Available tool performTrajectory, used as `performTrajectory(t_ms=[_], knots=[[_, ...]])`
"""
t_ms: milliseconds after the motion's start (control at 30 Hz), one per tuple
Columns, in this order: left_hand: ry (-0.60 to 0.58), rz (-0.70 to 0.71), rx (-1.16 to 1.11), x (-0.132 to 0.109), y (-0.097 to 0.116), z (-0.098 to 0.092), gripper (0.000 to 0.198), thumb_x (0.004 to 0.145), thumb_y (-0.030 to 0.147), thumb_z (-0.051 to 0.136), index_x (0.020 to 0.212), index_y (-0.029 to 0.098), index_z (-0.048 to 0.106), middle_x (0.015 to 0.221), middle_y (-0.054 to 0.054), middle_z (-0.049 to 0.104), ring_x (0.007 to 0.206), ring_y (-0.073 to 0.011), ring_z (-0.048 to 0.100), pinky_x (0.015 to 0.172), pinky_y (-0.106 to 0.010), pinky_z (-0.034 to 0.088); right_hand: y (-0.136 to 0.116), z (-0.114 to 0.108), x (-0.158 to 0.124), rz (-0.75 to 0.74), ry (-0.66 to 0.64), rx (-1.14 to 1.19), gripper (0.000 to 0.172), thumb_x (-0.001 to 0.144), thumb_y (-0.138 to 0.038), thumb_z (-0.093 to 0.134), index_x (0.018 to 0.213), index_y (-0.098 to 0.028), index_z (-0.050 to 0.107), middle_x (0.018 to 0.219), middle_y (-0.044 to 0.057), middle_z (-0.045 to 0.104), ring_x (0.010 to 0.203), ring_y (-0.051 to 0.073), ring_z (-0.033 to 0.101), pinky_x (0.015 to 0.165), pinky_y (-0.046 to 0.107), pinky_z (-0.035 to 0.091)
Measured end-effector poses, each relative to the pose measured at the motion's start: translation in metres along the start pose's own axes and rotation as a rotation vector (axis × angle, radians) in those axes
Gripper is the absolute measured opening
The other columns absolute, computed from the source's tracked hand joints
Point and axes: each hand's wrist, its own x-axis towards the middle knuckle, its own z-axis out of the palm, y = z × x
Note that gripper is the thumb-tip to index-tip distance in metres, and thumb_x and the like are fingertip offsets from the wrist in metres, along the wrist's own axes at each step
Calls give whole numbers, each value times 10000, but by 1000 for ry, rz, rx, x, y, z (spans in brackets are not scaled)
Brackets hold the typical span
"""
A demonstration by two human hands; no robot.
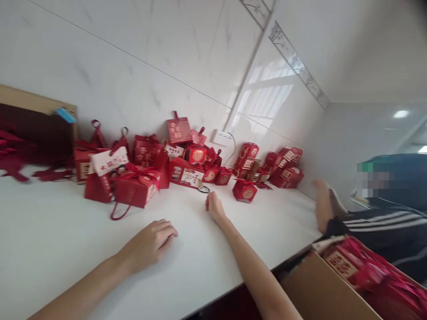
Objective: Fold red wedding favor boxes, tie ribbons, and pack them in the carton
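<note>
My left hand rests palm down on the white table, fingers loosely curled, holding nothing. My right hand reaches further out, fingers curled in, its tips hidden; it lies just in front of a small dark ring and a red printed box. A row of red gift boxes with ribbons stands along the tiled wall.
A brown carton with red items stands at the far left. Another open carton of red packets sits below the table's right edge. A second person in a striped sleeve leans on the table at the right. A white wall socket is behind the boxes.
</note>
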Motion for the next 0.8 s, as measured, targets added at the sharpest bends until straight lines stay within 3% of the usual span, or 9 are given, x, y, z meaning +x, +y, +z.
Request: performTrajectory(t_ms=[67, 200, 300, 400, 467, 600, 700, 800], knots=[[-15, 5, 40, 1, 2, -2, 260, 877, 163, 381, 820, 193, 633, 813, -26, 678, 797, -174, 609, 764, -289, 460, -5, 11, -3, -69, -18, 39, 35, 807, -256, 396, 797, -230, 375, 741, -8, 528, 642, 138, 542, 602, 274, 444], [-7, 2, 54, -1, 5, -1, 231, 840, 107, 412, 822, 178, 631, 805, -35, 677, 783, -172, 607, 745, -295, 471, -39, 52, -8, -226, -130, 123, 224, 762, -300, 518, 940, -224, 406, 1038, 68, 531, 915, 185, 584, 716, 340, 505], [26, -11, 52, -2, 5, -1, 214, 825, 106, 424, 809, 177, 626, 789, -39, 675, 785, -180, 607, 733, -300, 482, -75, 89, -6, -314, -202, 146, 494, 713, -381, 648, 1106, -209, 404, 1188, 125, 491, 1099, 249, 537, 849, 425, 505], [48, -23, 53, -3, 4, -3, 210, 805, 99, 431, 820, 174, 627, 817, -49, 683, 814, -195, 614, 741, -318, 498, -102, 118, 4, -366, -208, 106, 848, 585, -386, 786, 1269, -172, 333, 1322, 180, 400, 1295, 323, 384, 1060, 518, 365], [56, -25, 59, -3, 3, -5, 218, 796, 90, 430, 827, 169, 630, 831, -57, 683, 816, -198, 616, 747, -328, 507, -111, 129, 12, -325, -190, 119, 1006, 519, -363, 835, 1331, -152, 279, 1381, 206, 336, 1351, 348, 308, 1122, 522, 280], [80, 3, 69, -3, 1, -7, 223, 789, 80, 431, 835, 173, 629, 810, -54, 678, 789, -189, 616, 726, -312, 507, -115, 136, 24, -216, -188, 239, 1034, 559, -345, 821, 1382, -176, 219, 1379, 190, 368, 1342, 328, 344, 1112, 519, 297], [115, 26, 72, -3, 0, -7, 213, 793, 83, 427, 820, 171, 620, 786, -51, 676, 767, -188, 616, 699, -307, 505, -111, 131, 19, -216, -214, 255, 986, 618, -340, 782, 1400, -207, 196, 1297, 152, 466, 1252, 296, 463, 1060, 515, 375], [191, 40, 60, -3, 0, -8, 202, 824, 103, 414, 821, 172, 605, 786, -46, 673, 774, -185, 612, 711, -311, 506, -99, 115, 5, -287, -161, 196, 1011, 598, -363, 794, 1404, -197, 206, 1329, 168, 430, 1243, 311, 460, 1045, 514, 395]])
